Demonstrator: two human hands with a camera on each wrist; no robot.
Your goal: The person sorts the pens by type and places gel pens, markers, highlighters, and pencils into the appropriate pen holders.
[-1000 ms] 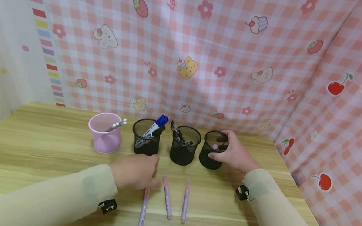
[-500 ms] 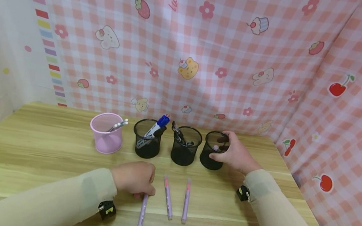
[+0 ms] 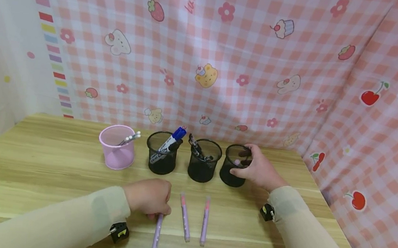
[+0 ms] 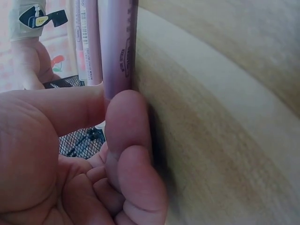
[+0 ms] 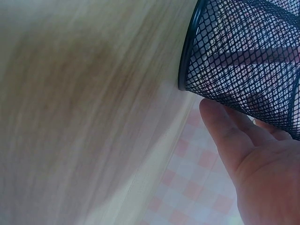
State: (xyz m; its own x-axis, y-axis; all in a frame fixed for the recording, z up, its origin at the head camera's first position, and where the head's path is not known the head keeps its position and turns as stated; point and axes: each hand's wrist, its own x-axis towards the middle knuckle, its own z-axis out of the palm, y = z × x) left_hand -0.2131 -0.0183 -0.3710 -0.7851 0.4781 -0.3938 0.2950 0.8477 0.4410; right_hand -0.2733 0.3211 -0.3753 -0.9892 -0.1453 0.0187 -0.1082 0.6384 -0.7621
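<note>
My left hand [image 3: 149, 196] pinches the pink-ended top of a lilac pen [image 3: 156, 236] lying on the table; thumb and fingertips cover that end. In the left wrist view, the pen [image 4: 119, 47] rises from between thumb and forefinger. Two more lilac pens with pink ends, a slanted one [image 3: 185, 220] and a straight one [image 3: 204, 223], lie just to the right. My right hand [image 3: 260, 168] grips the rightmost black mesh pen cup [image 3: 231, 177], thumb in front and fingers behind. A pinkish stick shows through the cup's mesh [image 5: 234, 84] in the right wrist view.
Left of that cup stand a black mesh cup [image 3: 201, 172] with black pens, another black mesh cup [image 3: 162, 165] with blue- and black-capped markers, and a pink cup [image 3: 118, 158] with white-tipped pens. Behind the wooden table [image 3: 49, 172] hangs a pink checked cloth [image 3: 247, 52].
My left hand has drawn slightly back toward me and closed its fingertips on the leftmost lilac pen. The right hand has stayed on the rightmost cup.
</note>
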